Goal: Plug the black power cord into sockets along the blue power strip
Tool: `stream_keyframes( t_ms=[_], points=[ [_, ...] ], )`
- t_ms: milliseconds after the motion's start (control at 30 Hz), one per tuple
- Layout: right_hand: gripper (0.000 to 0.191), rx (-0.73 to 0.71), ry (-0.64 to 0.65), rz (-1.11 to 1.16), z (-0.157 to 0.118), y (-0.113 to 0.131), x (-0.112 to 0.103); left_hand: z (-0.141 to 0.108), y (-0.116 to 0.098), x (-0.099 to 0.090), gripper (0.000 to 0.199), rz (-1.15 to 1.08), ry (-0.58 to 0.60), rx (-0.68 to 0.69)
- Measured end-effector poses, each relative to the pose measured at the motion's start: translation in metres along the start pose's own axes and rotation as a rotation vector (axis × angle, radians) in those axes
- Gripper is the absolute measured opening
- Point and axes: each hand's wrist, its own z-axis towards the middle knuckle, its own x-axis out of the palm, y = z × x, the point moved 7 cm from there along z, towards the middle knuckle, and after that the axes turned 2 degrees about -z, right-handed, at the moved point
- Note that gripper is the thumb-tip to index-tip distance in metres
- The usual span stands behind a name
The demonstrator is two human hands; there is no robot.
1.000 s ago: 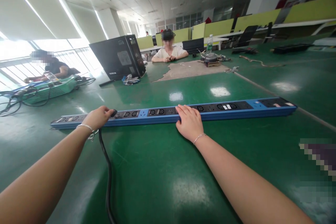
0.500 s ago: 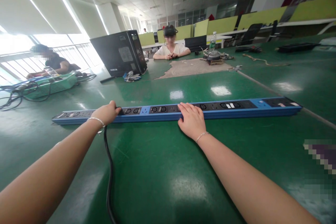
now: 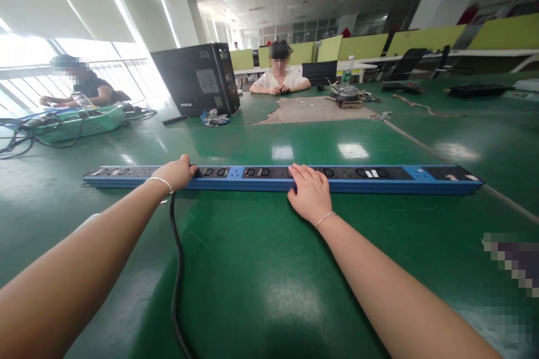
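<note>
A long blue and black power strip (image 3: pixel 281 185) lies crosswise on the green tabletop, its rows of sockets facing up. My left hand (image 3: pixel 177 173) is closed around a black plug (image 3: pixel 193 170) at the sockets left of the strip's middle. Whether the plug is fully seated is hidden by the fingers. From under that hand a black cable (image 3: pixel 178 258) runs down toward me. My right hand (image 3: pixel 310 192) grips the strip right of its middle, fingers over the top and thumb at the near side.
A black computer case (image 3: pixel 197 81) stands at the back left, with gloves (image 3: pixel 214 118) before it. Farther left is a green basket (image 3: pixel 84 126) with cables. A person (image 3: pixel 280 76) sits opposite; another (image 3: pixel 88 87) sits at left. A bottle (image 3: pixel 347 72) stands behind a round device (image 3: pixel 346 93).
The view has tilted and shifted slightly, so the background sits a little farther right. Both hands keep their places on the plug and the power strip.
</note>
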Motion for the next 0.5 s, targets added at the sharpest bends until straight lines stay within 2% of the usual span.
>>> stream_keyframes(
  t_ms=[133,500],
  points=[
    [0.051,-0.009,0.005,-0.009,0.000,0.001,0.001,-0.010,-0.001,0.002,0.052,-0.023,-0.043,-0.012],
    [0.051,-0.006,0.010,-0.003,0.001,0.000,0.000,-0.022,-0.006,-0.002,0.055,-0.004,-0.053,-0.047]
  ],
)
